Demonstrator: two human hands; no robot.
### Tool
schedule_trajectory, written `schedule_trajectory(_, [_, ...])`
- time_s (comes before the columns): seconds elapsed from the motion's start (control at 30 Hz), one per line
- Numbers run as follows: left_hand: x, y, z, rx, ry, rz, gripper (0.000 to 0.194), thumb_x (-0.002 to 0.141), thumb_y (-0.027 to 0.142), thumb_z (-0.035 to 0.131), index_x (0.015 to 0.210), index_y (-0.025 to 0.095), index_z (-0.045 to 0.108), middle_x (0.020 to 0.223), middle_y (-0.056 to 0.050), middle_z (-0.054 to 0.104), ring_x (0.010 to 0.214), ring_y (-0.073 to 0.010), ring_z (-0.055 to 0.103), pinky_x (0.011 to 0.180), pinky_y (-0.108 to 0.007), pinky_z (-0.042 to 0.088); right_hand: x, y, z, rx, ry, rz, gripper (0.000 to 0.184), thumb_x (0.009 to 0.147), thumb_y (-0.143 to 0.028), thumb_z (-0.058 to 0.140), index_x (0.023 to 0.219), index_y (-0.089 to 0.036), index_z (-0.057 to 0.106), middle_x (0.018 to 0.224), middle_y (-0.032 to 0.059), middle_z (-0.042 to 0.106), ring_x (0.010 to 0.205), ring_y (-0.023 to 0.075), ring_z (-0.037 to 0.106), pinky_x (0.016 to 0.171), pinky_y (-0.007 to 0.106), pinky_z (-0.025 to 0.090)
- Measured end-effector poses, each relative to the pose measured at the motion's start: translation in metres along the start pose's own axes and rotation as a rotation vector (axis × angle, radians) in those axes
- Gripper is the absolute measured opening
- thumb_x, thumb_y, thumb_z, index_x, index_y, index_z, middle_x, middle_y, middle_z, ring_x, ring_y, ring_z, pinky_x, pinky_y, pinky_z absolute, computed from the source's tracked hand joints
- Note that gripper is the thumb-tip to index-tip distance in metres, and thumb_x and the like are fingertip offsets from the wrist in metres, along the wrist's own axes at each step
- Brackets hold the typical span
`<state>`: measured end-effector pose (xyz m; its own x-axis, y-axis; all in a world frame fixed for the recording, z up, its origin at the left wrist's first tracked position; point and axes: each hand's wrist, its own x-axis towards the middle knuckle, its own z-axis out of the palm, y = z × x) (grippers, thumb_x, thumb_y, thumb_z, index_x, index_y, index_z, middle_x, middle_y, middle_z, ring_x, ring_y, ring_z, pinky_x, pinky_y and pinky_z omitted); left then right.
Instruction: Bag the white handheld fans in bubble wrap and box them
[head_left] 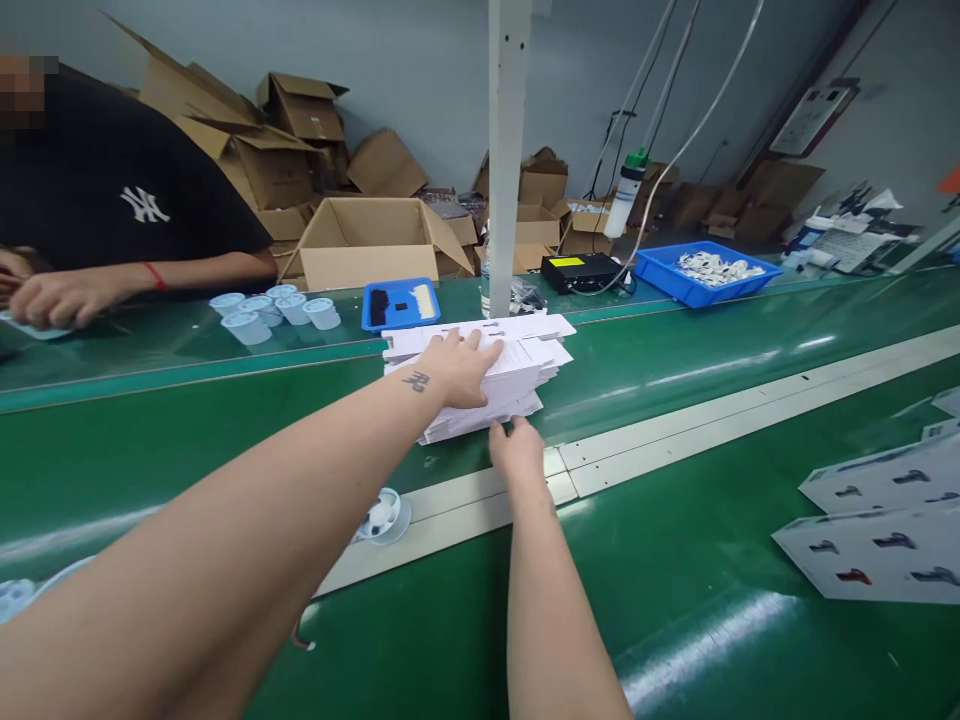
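A stack of flat white printed cartons [517, 380] lies on the green work surface in front of me, its edges uneven. My left hand [457, 368] rests on top of it with the fingers spread. At the stack's lower near edge is my right hand [519, 452], its fingers bent and closed against the bottom cartons; the undersides of those fingers are hidden. A small white round fan-like part [385, 517] sits on the pale strip, partly covered by my left forearm.
Several translucent cups [247, 327] and a blue tray [397, 318] stand beyond the stack. A blue bin of white parts [709, 272] is farther right, past a white post [504, 150]. Printed cartons [877, 560] stand at right. A co-worker [127, 190] works at far left.
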<state>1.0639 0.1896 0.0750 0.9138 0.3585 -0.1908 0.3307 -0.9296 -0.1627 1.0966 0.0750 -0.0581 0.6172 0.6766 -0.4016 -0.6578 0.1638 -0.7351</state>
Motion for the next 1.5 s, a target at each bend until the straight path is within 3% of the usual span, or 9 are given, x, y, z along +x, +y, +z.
schedule_trajectory(0.17, [-0.014, 0.001, 0.000, 0.001, -0.037, 0.013, 0.102, 0.070, 0.046, 0.070, 0.152, 0.028, 0.012, 0.159, -0.015, 0.013, 0.141, -0.0450, 0.013, 0.108, -0.060, 0.019, -0.022, -0.024, 0.009, 0.103, -0.043, 0.230, 0.051, 0.073, -0.053, 0.069, 0.108, -0.018, 0.055, 0.088, 0.0085, 0.062, 0.085, 0.0274, 0.067, 0.074, 0.053, 0.057])
schedule_trajectory(0.3, [-0.020, -0.014, 0.000, -0.046, -0.071, -0.003, 0.109, 0.067, 0.051, 0.073, 0.152, 0.032, 0.006, 0.161, -0.011, 0.001, 0.143, -0.0438, 0.005, 0.108, -0.067, 0.012, -0.007, -0.058, 0.008, 0.047, 0.417, -0.066, 0.066, 0.075, -0.067, 0.055, 0.125, -0.025, 0.047, 0.112, 0.0096, 0.058, 0.111, 0.0272, 0.056, 0.086, 0.045, 0.052])
schedule_trajectory(0.37, [-0.022, -0.020, 0.000, -0.086, -0.070, -0.006, 0.112, 0.068, 0.055, 0.071, 0.152, 0.031, 0.000, 0.161, -0.011, 0.003, 0.144, -0.0407, 0.008, 0.109, -0.064, 0.017, 0.013, -0.077, 0.000, -0.013, 0.501, -0.176, 0.074, 0.075, -0.077, 0.043, 0.132, -0.030, 0.041, 0.121, 0.0080, 0.054, 0.121, 0.0266, 0.047, 0.092, 0.044, 0.047])
schedule_trajectory(0.6, [-0.032, -0.031, -0.003, -0.087, -0.066, 0.044, 0.102, 0.074, 0.045, 0.068, 0.152, 0.030, 0.004, 0.160, -0.005, 0.014, 0.144, -0.0326, 0.017, 0.110, -0.049, 0.028, 0.071, -0.115, -0.012, -0.242, 0.166, -0.056, 0.054, 0.067, -0.070, 0.057, 0.095, -0.024, 0.065, 0.093, 0.0037, 0.066, 0.088, 0.0217, 0.056, 0.076, 0.034, 0.042])
schedule_trajectory(0.8, [-0.040, -0.032, -0.003, -0.094, -0.083, 0.018, 0.099, 0.074, 0.044, 0.070, 0.151, 0.028, 0.010, 0.159, -0.007, 0.018, 0.143, -0.0339, 0.019, 0.109, -0.050, 0.030, 0.043, -0.105, -0.028, -0.326, 0.053, -0.093, 0.035, 0.065, -0.051, 0.060, 0.088, -0.024, 0.067, 0.088, -0.0013, 0.067, 0.076, 0.0149, 0.053, 0.065, 0.026, 0.036])
schedule_trajectory(1.03, [-0.044, -0.031, -0.006, -0.028, -0.120, 0.062, 0.102, 0.069, 0.047, 0.075, 0.150, 0.032, 0.015, 0.159, -0.008, 0.020, 0.142, -0.0366, 0.018, 0.112, -0.056, 0.020, 0.017, -0.088, -0.038, -0.343, 0.147, -0.075, 0.070, 0.069, -0.072, 0.050, 0.123, -0.029, 0.056, 0.115, 0.0068, 0.063, 0.098, 0.0241, 0.057, 0.072, 0.032, 0.045])
schedule_trajectory(1.23, [-0.048, -0.035, -0.018, -0.020, -0.107, 0.044, 0.109, 0.065, 0.055, 0.075, 0.151, 0.031, 0.013, 0.159, -0.009, 0.019, 0.140, -0.0360, 0.024, 0.110, -0.052, 0.027, -0.008, -0.088, -0.012, -0.518, 0.337, -0.348, 0.107, 0.064, -0.078, 0.057, 0.149, -0.034, 0.011, 0.155, 0.0132, 0.019, 0.134, 0.0349, 0.033, 0.096, 0.054, 0.042])
schedule_trajectory(1.37, [-0.061, -0.033, -0.037, -0.018, -0.080, 0.025, 0.113, 0.062, 0.058, 0.076, 0.152, 0.028, 0.013, 0.159, -0.010, 0.019, 0.140, -0.0363, 0.025, 0.109, -0.048, 0.029, -0.032, -0.076, -0.002, -0.639, 0.524, -0.666, 0.078, 0.072, -0.060, 0.063, 0.136, -0.022, 0.040, 0.146, 0.0156, 0.031, 0.135, 0.0288, 0.032, 0.111, 0.049, 0.028])
schedule_trajectory(1.5, [-0.135, -0.036, -0.071, -0.039, 0.015, -0.004, 0.095, 0.071, 0.056, 0.069, 0.149, 0.031, 0.023, 0.156, -0.005, 0.028, 0.139, -0.0351, 0.029, 0.112, -0.048, 0.024, -0.076, -0.071, 0.015, -0.235, 0.609, -0.812, 0.034, 0.082, -0.037, 0.055, 0.112, -0.020, 0.052, 0.114, 0.0088, 0.054, 0.110, 0.0204, 0.054, 0.099, 0.042, 0.044])
